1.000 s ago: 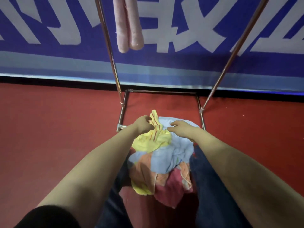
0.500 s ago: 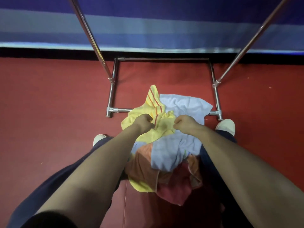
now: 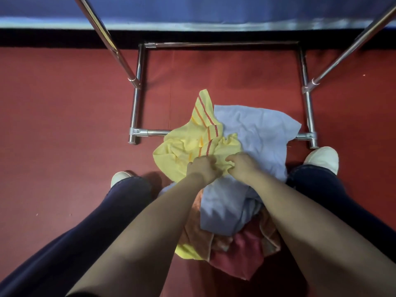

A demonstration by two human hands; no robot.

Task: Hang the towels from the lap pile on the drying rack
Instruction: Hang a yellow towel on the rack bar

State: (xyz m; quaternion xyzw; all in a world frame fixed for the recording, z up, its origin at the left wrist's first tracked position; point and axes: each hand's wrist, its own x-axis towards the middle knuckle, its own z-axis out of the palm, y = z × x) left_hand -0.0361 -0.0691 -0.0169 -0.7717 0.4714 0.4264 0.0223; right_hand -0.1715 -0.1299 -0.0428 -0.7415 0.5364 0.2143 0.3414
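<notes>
- Both hands sit at the centre of the frame. The left hand (image 3: pixel 202 169) and right hand (image 3: pixel 241 166) are each clenched on a bunched edge of the yellow towel (image 3: pixel 182 146), with their knuckles almost touching.
- A second ago the hands were further apart on that same cloth. They have drawn together and gathered a firmer hold.
- The yellow towel, striped in orange, lies crumpled on top of the lap pile (image 3: pixel 235 251) and spreads left of the hands. A pale blue towel (image 3: pixel 257 133) lies just beside it on the right, over the orange and pink pieces below.
- The view has tipped downward. Only the base bars and slanting legs of the drying rack (image 3: pixel 137 112) show across the upper frame, standing on the red floor (image 3: pixel 64 125). Its hanging rails are out of view.
- I judge this as the pick-up step. The towel is gripped but not yet lifted clear, so it needs raising and shaking open before it goes over a rail.
</notes>
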